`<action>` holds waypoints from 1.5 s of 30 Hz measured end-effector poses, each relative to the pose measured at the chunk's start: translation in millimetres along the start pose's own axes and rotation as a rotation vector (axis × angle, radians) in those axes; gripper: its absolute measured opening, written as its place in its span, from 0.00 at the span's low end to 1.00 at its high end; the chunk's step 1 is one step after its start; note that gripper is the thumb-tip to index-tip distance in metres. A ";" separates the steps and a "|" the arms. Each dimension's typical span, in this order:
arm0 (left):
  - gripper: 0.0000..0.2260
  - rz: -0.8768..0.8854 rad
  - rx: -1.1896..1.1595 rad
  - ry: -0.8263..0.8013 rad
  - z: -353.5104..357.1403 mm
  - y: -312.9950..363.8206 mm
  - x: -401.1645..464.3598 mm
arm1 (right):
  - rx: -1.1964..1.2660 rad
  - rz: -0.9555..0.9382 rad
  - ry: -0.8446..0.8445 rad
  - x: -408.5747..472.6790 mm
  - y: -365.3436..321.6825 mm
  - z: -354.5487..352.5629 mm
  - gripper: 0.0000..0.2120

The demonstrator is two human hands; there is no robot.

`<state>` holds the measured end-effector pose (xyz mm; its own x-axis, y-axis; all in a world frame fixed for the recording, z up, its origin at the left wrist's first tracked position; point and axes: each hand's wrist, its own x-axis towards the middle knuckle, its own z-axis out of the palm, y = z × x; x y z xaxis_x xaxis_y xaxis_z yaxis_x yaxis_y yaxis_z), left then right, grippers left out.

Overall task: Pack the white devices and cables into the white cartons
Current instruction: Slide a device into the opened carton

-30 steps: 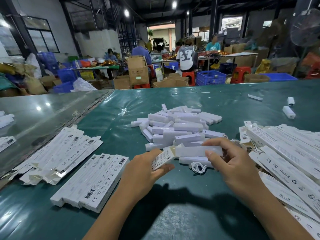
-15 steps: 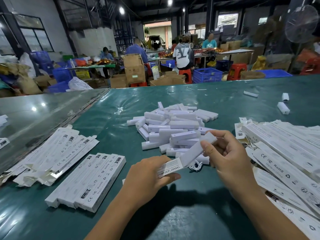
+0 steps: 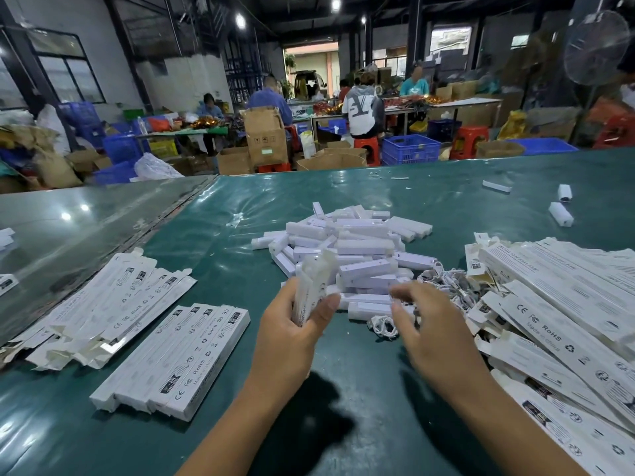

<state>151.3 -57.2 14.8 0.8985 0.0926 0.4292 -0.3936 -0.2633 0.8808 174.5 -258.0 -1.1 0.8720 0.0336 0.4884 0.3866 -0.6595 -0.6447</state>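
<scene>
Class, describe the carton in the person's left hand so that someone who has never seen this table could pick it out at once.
Start from the heap of white devices in the middle of the green table. Just in front of its near-left edge, the left hand grips one white carton. It alone stands on end, lifted off the table, while every other carton lies flat in stacks to either side.

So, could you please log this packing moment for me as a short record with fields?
Surface: green plastic-covered table
Left hand: grips a long white printed carton, tilted upward, blurred
Right hand: over a coiled white cable, fingers blurred, grasp unclear
Centre: pile of white bar-shaped devices
Right: heap of flat unfilled white cartons
Left: neat row of closed white cartons; loose carton heap behind it
</scene>
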 end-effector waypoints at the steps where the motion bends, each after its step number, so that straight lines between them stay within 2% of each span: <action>1: 0.13 -0.014 -0.063 0.014 -0.1 1.2 -1.0 | -0.121 0.013 -0.099 0.2 4.7 3.8 0.07; 4: 0.16 -0.047 -0.167 0.037 3.7 -1.5 -2.1 | -0.329 0.037 -0.282 0.2 14.6 15.5 0.15; 8: 0.18 -0.068 -0.149 0.019 8.6 -3.0 -2.7 | -0.417 -0.006 -0.239 3.2 14.4 19.6 0.11; 12: 0.20 -0.044 -0.109 0.024 7.8 -3.8 -4.8 | -0.349 -0.006 -0.220 2.6 17.0 18.5 0.09; 14: 0.16 -0.052 -0.118 0.022 9.6 -3.4 -4.4 | -0.268 0.003 -0.203 2.9 17.6 16.8 0.09; 18: 0.09 -0.065 -0.158 0.100 11.7 -4.6 -6.1 | 0.056 0.113 -0.101 4.9 17.4 9.4 0.09; 20: 0.11 -0.010 -0.190 0.130 10.5 -5.3 -7.3 | 0.177 0.200 -0.103 6.1 18.0 8.2 0.09; 23: 0.09 -0.075 -0.225 0.055 15.5 -6.9 -6.0 | 0.366 0.334 -0.124 8.2 19.1 9.2 0.07; 26: 0.06 -0.133 -0.171 0.001 17.1 -10.0 -4.5 | 0.677 0.429 -0.187 7.6 15.9 8.4 0.06; 28: 0.07 -0.123 -0.163 -0.020 16.5 -11.2 -4.1 | 0.770 0.394 -0.243 6.0 13.9 7.1 0.07; 31: 0.07 -0.149 -0.210 -0.080 18.3 -6.8 -6.6 | 0.784 0.270 -0.345 2.8 8.8 7.3 0.09; 34: 0.04 -0.124 -0.224 -0.171 20.1 -3.6 -8.4 | 0.827 0.193 -0.434 0.1 4.5 4.0 0.08; 37: 0.03 -0.168 -0.290 -0.119 18.1 -5.6 -8.0 | 0.845 0.153 -0.509 -0.4 3.9 0.1 0.09; 39: 0.04 -0.237 -0.405 -0.111 19.4 -5.4 -9.1 | 0.881 0.169 -0.478 -0.7 2.4 1.6 0.10; 42: 0.06 -0.387 -0.715 -0.155 20.4 -3.8 -7.5 | 0.950 0.165 -0.506 -4.0 -0.6 7.5 0.15; 45: 0.08 -0.428 -0.777 -0.191 17.4 -5.0 -4.9 | 1.043 0.189 -0.494 -7.9 -8.7 10.9 0.15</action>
<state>152.2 -73.0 4.7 0.9878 -0.1457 0.0549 0.0231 0.4856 0.8739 167.5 -244.3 -5.8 0.8755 0.4403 0.1991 0.0970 0.2437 -0.9650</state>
